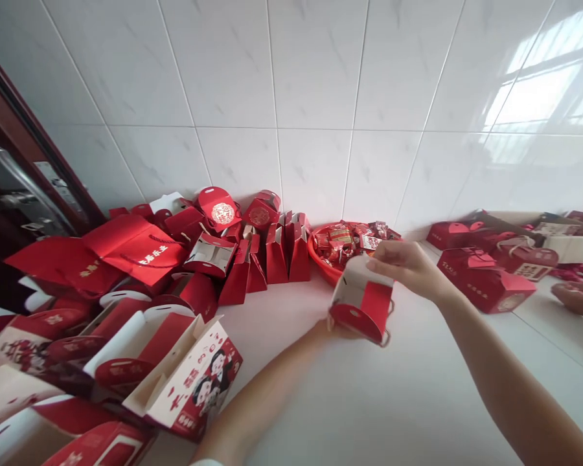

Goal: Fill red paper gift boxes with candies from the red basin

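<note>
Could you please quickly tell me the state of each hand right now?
Left hand: holding the red box from beneath, mostly hidden by it.
Right hand: at the box's upper edge; grip cannot be told.

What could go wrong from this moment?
The held box might bump the basin close behind it and jostle the packets inside. The left forearm could nudge the cartoon-printed box beside it. The cord hanging from the held box might snag.

A corded red box [364, 304], white inside, tilts open between the hands [402, 262]
</note>
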Tool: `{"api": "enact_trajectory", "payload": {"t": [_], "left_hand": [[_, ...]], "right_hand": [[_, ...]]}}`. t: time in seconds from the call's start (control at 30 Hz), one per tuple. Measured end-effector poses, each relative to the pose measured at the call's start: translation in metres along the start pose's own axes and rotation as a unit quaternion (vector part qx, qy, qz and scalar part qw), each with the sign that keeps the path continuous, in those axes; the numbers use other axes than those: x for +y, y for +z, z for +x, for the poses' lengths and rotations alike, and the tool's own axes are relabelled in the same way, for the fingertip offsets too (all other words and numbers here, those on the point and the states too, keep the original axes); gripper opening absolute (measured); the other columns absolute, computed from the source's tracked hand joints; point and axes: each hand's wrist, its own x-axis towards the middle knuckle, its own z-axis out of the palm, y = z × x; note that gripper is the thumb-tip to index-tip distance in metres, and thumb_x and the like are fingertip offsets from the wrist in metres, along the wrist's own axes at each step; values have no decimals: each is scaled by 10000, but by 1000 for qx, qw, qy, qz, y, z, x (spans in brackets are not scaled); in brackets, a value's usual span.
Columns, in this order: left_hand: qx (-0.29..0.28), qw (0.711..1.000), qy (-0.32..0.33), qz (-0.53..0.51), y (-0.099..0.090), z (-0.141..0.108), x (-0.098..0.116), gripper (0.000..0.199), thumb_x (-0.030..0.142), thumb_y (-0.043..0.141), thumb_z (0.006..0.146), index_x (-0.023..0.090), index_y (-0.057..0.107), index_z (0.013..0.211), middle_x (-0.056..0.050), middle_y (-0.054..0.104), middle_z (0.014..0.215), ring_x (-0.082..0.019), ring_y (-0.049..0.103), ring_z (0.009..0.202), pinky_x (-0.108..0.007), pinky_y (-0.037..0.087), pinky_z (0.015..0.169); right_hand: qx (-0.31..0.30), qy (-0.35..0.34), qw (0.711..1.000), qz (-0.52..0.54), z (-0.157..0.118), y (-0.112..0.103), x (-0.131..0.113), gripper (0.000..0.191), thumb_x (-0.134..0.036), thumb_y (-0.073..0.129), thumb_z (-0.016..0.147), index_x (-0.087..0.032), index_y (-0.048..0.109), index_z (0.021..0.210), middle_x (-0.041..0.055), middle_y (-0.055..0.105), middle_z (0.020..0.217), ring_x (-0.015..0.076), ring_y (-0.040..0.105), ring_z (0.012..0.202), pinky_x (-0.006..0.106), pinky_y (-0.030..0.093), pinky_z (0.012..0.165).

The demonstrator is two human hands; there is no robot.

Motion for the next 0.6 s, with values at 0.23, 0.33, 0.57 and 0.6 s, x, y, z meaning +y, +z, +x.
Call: {"api": "enact_trajectory", "payload": {"t": [0.23,0.33,0.57,0.6], "left_hand": [[-90,978,-130,-136,-84,-19,-33,266,381,609,917,130,697,928,-66,704,887,-210,679,812,-355,566,735],[-44,962,-144,-227,-110,-28,-26,305,433,652,861,140,692,936,-71,712,907,-197,674,861,-315,533,797],[51,978,-101,-174,-126,-34,27,306,455,599,876,178,678,980,-34,673,1010,-175,615,967,-286,482,890],[33,984,-105,-141,-125,-34,31,282,433,618,860,184,688,974,-36,664,1023,-179,611,965,-284,484,876]], "right_hand": [[-25,63,996,57,-25,-15,39,512,-618,685,786,-203,440,614,-52,381,594,72,387,479,212,383,386],[-47,68,995,56,-19,-7,52,521,-645,683,765,-205,451,612,-54,383,563,80,390,487,212,403,395],[-54,29,994,-85,-6,19,69,402,-528,614,851,-198,509,648,-31,501,585,89,416,483,220,340,435],[-39,11,991,-127,-6,21,68,353,-483,616,862,-195,543,671,-16,550,621,98,441,512,226,349,467]]}}
